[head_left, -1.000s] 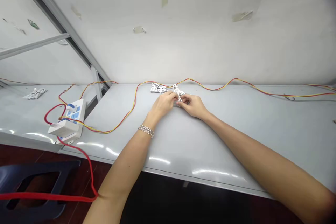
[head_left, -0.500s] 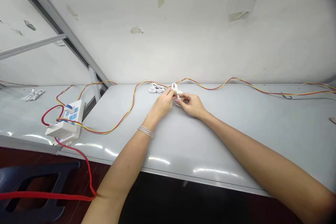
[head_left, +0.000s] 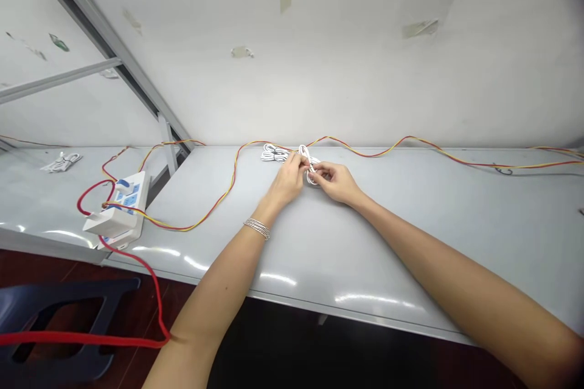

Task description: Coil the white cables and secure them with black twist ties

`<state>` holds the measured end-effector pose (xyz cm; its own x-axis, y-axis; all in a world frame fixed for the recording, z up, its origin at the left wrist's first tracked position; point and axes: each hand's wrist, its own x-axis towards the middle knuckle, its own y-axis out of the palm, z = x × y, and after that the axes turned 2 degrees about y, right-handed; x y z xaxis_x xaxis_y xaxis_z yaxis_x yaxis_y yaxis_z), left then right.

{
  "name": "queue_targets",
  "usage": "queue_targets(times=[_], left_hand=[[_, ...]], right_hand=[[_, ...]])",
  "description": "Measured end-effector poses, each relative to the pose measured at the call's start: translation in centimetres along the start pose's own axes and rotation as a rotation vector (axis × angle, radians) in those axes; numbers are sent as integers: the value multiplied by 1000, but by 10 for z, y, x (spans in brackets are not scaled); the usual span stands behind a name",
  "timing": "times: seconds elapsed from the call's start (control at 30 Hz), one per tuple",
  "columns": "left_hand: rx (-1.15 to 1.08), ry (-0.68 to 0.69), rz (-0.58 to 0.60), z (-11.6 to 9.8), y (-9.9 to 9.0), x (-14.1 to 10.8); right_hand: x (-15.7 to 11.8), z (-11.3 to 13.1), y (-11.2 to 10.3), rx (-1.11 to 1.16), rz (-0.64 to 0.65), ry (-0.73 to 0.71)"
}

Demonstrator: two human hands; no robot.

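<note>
A looped bundle of white cable (head_left: 304, 151) is held between both hands near the back of the grey table (head_left: 356, 243). My left hand (head_left: 290, 179), with silver bracelets at the wrist, pinches the bundle from the left. From the right, my right hand (head_left: 336, 181) grips it with thumb and index finger. Loops of the cable stick out above and below the fingertips. Just left of my left hand lies another coiled white cable (head_left: 272, 153), tied round its middle with something dark.
Twisted red and yellow wire (head_left: 233, 173) runs along the back wall to a white power strip (head_left: 137, 188) at the left. A red cable (head_left: 157, 298) hangs over the front edge. Another white cable bundle (head_left: 62, 161) lies far left, above a blue stool (head_left: 103, 322).
The whole view has shifted slightly. Both hands keep their grip on the white cable, and its lower loop shows more clearly beneath the fingertips.
</note>
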<state>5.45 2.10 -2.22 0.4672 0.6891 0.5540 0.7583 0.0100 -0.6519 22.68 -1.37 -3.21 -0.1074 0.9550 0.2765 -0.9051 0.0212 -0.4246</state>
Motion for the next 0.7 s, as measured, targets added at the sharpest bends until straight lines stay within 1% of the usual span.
queue_targets(times=[0.1,0.2,0.4,0.5,0.7], left_hand=[[-58,-68,-63,1,8,0],[-135,-120,-96,4,13,-1],[-171,-137,-70,6,12,-1],[-204,-173,-82,3,12,-1],[-441,-328,-167,3,21,-2]], right_hand=[[0,0,0,15,-7,-1],[0,0,0,7,-13,6],[0,0,0,4,-27,22],[0,-1,1,11,-28,14],[0,-2,1,20,-30,5]])
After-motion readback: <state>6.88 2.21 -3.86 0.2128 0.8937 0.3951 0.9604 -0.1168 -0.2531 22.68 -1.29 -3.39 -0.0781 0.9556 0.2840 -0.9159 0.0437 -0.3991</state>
